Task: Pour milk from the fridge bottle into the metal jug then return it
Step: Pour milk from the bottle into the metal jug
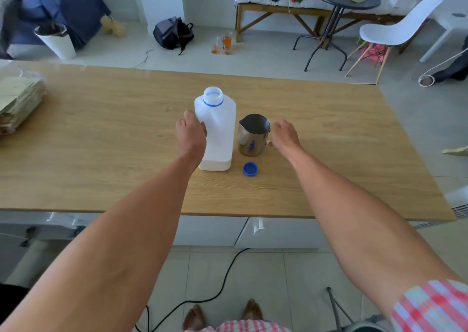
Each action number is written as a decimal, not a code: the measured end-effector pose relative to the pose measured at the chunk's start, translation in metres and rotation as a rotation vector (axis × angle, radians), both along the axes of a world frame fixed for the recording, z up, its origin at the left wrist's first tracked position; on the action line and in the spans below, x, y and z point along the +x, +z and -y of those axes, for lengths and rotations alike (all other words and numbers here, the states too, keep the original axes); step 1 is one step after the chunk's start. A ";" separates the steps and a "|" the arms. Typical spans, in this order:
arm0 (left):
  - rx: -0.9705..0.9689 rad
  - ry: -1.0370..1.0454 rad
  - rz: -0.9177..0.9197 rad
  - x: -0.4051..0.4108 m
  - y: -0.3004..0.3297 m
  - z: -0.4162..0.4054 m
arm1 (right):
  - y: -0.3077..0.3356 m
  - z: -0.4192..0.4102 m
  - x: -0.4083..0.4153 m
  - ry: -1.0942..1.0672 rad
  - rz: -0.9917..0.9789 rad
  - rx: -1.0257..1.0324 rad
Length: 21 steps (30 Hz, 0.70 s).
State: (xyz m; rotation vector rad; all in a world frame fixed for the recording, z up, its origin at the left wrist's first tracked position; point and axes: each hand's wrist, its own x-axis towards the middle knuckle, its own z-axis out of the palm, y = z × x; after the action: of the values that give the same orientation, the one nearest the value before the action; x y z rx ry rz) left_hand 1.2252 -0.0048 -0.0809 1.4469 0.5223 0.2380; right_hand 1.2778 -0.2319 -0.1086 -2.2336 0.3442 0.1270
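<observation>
Mid-table, my left hand (190,135) grips the uncapped translucent plastic milk bottle (217,131); my right hand (285,136) seemingly pinches the steel jug's (253,135) handle; next, tilt and pour.

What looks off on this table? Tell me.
Nothing spilled or askew. The milk bottle stands upright and uncapped, nearly empty; its blue cap lies loose on the wooden table in front of the metal jug.
</observation>
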 end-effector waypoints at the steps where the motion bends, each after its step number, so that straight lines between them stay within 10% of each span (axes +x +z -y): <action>1: -0.005 0.002 0.002 0.000 0.000 0.000 | 0.000 0.001 0.001 0.015 -0.039 -0.017; 21: 0.061 -0.041 0.038 -0.007 0.013 0.002 | -0.023 -0.016 -0.035 -0.112 -0.139 0.434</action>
State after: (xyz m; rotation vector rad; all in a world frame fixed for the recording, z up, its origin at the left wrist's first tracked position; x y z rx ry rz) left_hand 1.2184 -0.0070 -0.0680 1.5078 0.4574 0.2505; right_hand 1.2430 -0.2155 -0.1317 -1.7773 0.4682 0.2712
